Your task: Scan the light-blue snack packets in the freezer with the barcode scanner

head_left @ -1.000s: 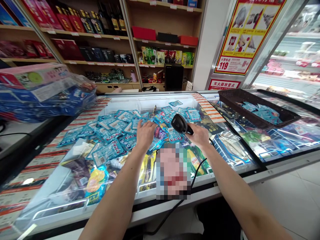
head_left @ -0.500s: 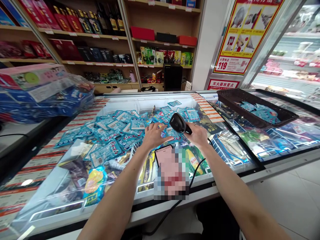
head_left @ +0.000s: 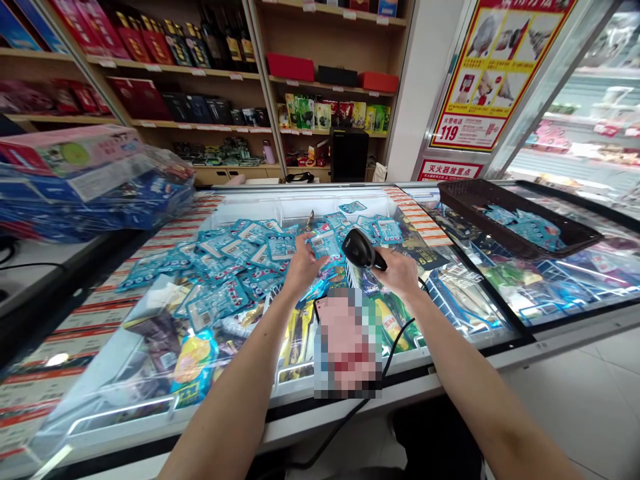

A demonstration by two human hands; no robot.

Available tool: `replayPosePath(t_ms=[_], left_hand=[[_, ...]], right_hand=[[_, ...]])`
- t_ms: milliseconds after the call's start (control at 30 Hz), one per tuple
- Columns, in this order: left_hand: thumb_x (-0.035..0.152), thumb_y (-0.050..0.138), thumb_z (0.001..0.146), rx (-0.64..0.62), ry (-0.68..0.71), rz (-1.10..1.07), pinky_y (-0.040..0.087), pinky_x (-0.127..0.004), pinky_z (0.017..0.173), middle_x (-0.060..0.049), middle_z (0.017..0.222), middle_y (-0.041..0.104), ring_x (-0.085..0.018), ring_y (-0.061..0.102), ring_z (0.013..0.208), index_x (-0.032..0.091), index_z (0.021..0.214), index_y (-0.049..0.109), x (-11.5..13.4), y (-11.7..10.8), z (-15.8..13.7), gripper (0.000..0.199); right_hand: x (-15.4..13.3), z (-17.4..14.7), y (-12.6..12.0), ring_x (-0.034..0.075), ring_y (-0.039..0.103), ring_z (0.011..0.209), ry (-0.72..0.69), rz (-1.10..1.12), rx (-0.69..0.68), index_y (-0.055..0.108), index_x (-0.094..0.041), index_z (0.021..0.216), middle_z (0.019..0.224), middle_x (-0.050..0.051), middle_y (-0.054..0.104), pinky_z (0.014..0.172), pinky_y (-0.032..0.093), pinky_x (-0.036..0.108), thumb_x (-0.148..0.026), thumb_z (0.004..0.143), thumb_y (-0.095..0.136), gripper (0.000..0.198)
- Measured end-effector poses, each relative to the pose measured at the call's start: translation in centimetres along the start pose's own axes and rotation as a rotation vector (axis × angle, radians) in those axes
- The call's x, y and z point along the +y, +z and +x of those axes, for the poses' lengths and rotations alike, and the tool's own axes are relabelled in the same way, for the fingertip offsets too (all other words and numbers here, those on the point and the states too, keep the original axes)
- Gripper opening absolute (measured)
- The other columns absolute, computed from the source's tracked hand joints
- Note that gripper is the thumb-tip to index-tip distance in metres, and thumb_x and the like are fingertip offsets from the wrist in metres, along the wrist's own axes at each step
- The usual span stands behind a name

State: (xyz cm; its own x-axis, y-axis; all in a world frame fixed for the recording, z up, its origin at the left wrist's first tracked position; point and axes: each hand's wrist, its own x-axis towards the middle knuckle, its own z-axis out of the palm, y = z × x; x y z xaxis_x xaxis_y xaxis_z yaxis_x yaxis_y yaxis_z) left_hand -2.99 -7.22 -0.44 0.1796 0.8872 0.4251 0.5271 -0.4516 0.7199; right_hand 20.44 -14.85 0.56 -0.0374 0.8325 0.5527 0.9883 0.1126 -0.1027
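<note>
"What's the left hand [head_left: 304, 267] doing?"

"Pinching a blue packet [head_left: 326, 245] between thumb and fingers, with the packet's pale printed label facing up."

"And the right hand [head_left: 399, 272]?"

"Wrapped around the handle of a black scanner [head_left: 360, 249]. Its head is just beside the packet; I can't tell whether they touch."

"Where does the cable [head_left: 399, 337] go?"

"Down from near the right wrist, past the phone [head_left: 345, 340] and over the front edge of the freezer [head_left: 295, 427]. The phone lies nearer the person than both hands, mostly blurred out."

"More packets about?"

"Plenty: a loose pile [head_left: 235, 250] spreads over the freezer's clear top, left of the left hand, and a few lie beyond the scanner. Others sit in the brown basket [head_left: 463, 197], off to the right."

"Farther out?"

"Plastic-wrapped boxes [head_left: 75, 150] are stacked at the far left. Behind the freezer stand shelves [head_left: 325, 40] of bottles, boxes and bags, with a red and yellow poster [head_left: 493, 87] to their right."
</note>
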Motion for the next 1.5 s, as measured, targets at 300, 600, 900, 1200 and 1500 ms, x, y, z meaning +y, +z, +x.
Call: replayPosePath(t_ms=[300, 600, 900, 1200, 1500], left_hand=[[0.029, 0.056, 0.074, 0.180, 0.024, 0.013, 0.041, -0.028, 0.061, 0.003, 0.072, 0.044, -0.012, 0.047, 0.061, 0.019, 0.132, 0.022, -0.35, -0.04, 0.02, 0.068], [0.028, 0.055, 0.075, 0.126, 0.019, 0.002, 0.042, -0.029, 0.063, -0.001, 0.080, 0.051, -0.013, 0.049, 0.067, 0.018, 0.126, 0.028, -0.68, 0.10, 0.32, 0.059], [0.028, 0.054, 0.076, 0.134, 0.015, -0.017, 0.041, -0.027, 0.064, -0.002, 0.083, 0.056, -0.013, 0.051, 0.068, 0.017, 0.118, 0.033, -0.41, 0.02, 0.14, 0.049], [0.028, 0.055, 0.075, 0.155, 0.007, 0.058, 0.041, -0.027, 0.065, -0.003, 0.085, 0.054, -0.013, 0.051, 0.069, 0.017, 0.122, 0.033, -0.69, 0.12, 0.16, 0.053], [0.032, 0.054, 0.077, 0.145, 0.011, 0.091, 0.043, -0.028, 0.065, -0.005, 0.088, 0.055, -0.015, 0.053, 0.072, 0.016, 0.124, 0.031, -0.62, 0.12, 0.08, 0.055]], right_hand=[[-0.14, -0.14, 0.11, 0.018, 0.061, 0.083, -0.202, 0.102, -0.058, 0.056, -0.023, 0.116, 0.095, 0.003, 0.067, 0.068, 0.040, 0.024, -0.031, 0.078, 0.054, 0.039], [-0.33, -0.20, 0.03, 0.018, 0.061, 0.082, -0.282, 0.141, -0.065, 0.054, -0.020, 0.117, 0.096, 0.004, 0.066, 0.070, 0.040, 0.025, -0.029, 0.078, 0.053, 0.040], [-0.29, -0.34, 0.43, 0.017, 0.060, 0.076, -0.330, 0.146, -0.006, 0.054, -0.020, 0.115, 0.091, 0.004, 0.066, 0.066, 0.039, 0.025, -0.029, 0.077, 0.055, 0.039], [-0.14, -0.33, 0.77, 0.018, 0.061, 0.077, -0.356, 0.189, 0.050, 0.055, -0.020, 0.113, 0.092, 0.003, 0.067, 0.067, 0.040, 0.025, -0.028, 0.077, 0.056, 0.038], [-0.09, -0.32, 0.68, 0.017, 0.060, 0.077, -0.343, 0.172, 0.038, 0.056, -0.020, 0.113, 0.092, 0.003, 0.067, 0.066, 0.039, 0.025, -0.030, 0.078, 0.054, 0.037]])
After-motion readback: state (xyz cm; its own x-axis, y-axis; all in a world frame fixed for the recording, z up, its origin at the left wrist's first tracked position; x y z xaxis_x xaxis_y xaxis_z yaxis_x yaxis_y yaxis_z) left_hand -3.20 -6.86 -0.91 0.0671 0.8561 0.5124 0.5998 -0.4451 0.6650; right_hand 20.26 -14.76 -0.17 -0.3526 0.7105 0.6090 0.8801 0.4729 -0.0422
